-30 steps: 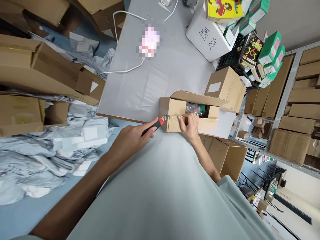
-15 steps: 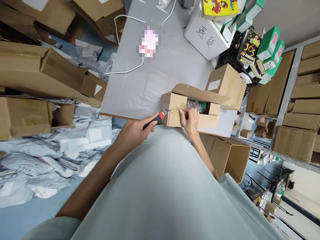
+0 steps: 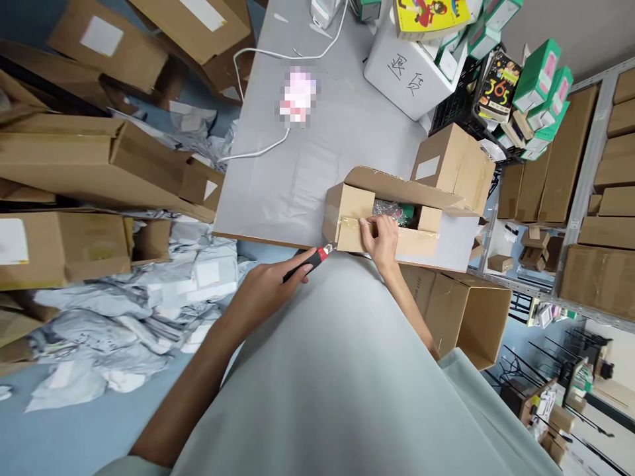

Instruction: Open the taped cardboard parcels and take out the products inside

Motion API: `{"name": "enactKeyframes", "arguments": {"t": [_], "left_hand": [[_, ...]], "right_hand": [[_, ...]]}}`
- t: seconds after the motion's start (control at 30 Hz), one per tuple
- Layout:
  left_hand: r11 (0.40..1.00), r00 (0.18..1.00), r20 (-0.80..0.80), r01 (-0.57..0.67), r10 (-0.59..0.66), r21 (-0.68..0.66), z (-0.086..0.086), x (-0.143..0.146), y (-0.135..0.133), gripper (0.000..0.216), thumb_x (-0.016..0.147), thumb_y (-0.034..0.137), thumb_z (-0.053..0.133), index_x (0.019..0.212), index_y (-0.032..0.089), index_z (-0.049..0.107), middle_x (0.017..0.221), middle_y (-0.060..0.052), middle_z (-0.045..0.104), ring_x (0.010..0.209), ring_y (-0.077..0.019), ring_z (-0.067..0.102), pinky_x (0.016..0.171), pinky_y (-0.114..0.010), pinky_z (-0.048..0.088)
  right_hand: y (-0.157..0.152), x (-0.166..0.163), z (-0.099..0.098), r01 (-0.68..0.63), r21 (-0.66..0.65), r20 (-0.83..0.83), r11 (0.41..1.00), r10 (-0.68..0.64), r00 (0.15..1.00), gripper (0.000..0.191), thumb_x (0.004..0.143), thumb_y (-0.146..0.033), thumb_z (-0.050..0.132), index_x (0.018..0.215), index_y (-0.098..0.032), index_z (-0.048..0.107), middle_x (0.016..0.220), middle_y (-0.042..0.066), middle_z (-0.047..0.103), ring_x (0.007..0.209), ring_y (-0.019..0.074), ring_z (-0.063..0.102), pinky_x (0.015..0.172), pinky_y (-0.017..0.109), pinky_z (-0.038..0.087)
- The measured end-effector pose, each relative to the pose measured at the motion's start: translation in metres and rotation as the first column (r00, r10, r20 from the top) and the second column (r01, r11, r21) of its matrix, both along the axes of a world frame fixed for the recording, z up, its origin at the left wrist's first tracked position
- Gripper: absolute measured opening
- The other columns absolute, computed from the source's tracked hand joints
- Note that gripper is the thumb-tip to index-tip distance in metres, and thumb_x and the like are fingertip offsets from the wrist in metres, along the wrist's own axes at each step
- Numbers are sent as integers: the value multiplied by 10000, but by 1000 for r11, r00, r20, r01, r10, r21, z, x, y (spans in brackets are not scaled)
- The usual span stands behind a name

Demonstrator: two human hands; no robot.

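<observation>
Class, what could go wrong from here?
The cutter in the left hand points toward the open box; a slip might reach the right hand on its front flap. The blade appears close to the grey clothing and could snag it. The box sits at the edge of the table, so might tip.

A white bin (image 3: 409, 79) is topped by a yellow book (image 3: 432, 16); grey plastic bags (image 3: 106, 330) are heaped on the floor (image 3: 64, 439) beside opened cartons (image 3: 94, 248).
</observation>
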State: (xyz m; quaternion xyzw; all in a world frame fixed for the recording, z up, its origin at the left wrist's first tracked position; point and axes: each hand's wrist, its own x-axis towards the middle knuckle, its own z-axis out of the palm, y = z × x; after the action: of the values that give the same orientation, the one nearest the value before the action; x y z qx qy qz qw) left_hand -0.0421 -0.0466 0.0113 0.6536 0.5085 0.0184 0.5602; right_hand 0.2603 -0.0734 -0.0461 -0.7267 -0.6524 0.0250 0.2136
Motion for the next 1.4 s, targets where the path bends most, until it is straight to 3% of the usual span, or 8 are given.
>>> {"name": "enactKeyframes", "arguments": {"t": [0.13, 0.27, 0.57, 0.87, 1.03, 1.17, 1.27, 1.4], "left_hand": [[994, 993, -19, -112, 112, -3, 14, -3, 6, 667, 1059, 617, 463, 1615, 330, 694, 895, 19, 861, 544, -177, 652, 768, -313, 565], [987, 989, -32, -142, 145, 79, 13, 9, 16, 670, 1073, 606, 454, 1626, 304, 684, 936, -5, 867, 605, -179, 675, 768, -305, 536], [987, 998, -58, -18, 28, 157, -1, 20, 31, 638, 1076, 560, 461, 1594, 289, 716, 991, -72, 882, 947, -294, 818, 802, -320, 530], [985, 987, -5, 163, -163, 54, 7, 31, 64, 590, 1058, 554, 478, 1538, 361, 762, 817, -18, 835, 702, -247, 738, 707, -298, 508], [985, 993, 29, 115, -112, -129, 13, -2, 65, 621, 1023, 671, 503, 1500, 388, 783, 824, 4, 831, 577, -210, 670, 606, -302, 528], [974, 993, 30, -103, 111, -200, 32, -19, 69, 727, 1011, 757, 587, 1581, 320, 697, 873, -9, 826, 552, -185, 634, 594, -324, 573], [960, 963, 133, -208, 234, -189, 50, 6, 70, 768, 1017, 812, 580, 1520, 238, 671, 988, -83, 845, 691, -218, 719, 643, -342, 621], [977, 912, 364, -136, 188, -164, 67, 83, 55, 669, 1081, 765, 514, 1420, 208, 663, 1263, -167, 839, 1108, -295, 812, 959, -415, 684]], "right_hand": [[-2, -1, 1, -9, -41, 20, 999, 10, 1000, 371, 1201, -497, 560, 1032, -233, 759, 917, 75, 706, 892, 247, 621, 863, 393, 408], [-2, -4, 1, -14, 0, 42, 1000, 14, 999, 405, 1209, -490, 541, 1016, -233, 787, 871, 68, 691, 855, 239, 607, 840, 399, 396], [-2, -5, 0, 16, -72, 35, 997, -13, 999, 418, 1205, -519, 528, 1171, -229, 828, 854, 78, 690, 855, 252, 612, 835, 417, 393], [4, -1, 2, 21, -101, 51, 995, -16, 999, 416, 1205, -517, 530, 1178, -224, 825, 858, 79, 677, 862, 256, 609, 838, 420, 393], [4, -4, 1, 16, -60, 61, 998, -12, 998, 439, 1219, -504, 486, 1162, -227, 820, 853, 77, 697, 844, 248, 598, 819, 416, 395], [4, -5, 11, 5, -72, 33, 997, -2, 999, 331, 1186, -476, 585, 1210, -231, 808, 945, 96, 726, 889, 253, 641, 842, 415, 442], [-3, -6, 36, 3, 10, -47, 1000, -2, 999, 321, 1162, -482, 617, 1332, -258, 771, 1169, 143, 761, 1078, 297, 711, 953, 459, 524], [-27, -6, 75, -31, 88, -355, 996, 60, 933, 458, 1099, -556, 707, 1472, -294, 660, 1207, 122, 789, 1097, 302, 777, 957, 480, 644]]}}
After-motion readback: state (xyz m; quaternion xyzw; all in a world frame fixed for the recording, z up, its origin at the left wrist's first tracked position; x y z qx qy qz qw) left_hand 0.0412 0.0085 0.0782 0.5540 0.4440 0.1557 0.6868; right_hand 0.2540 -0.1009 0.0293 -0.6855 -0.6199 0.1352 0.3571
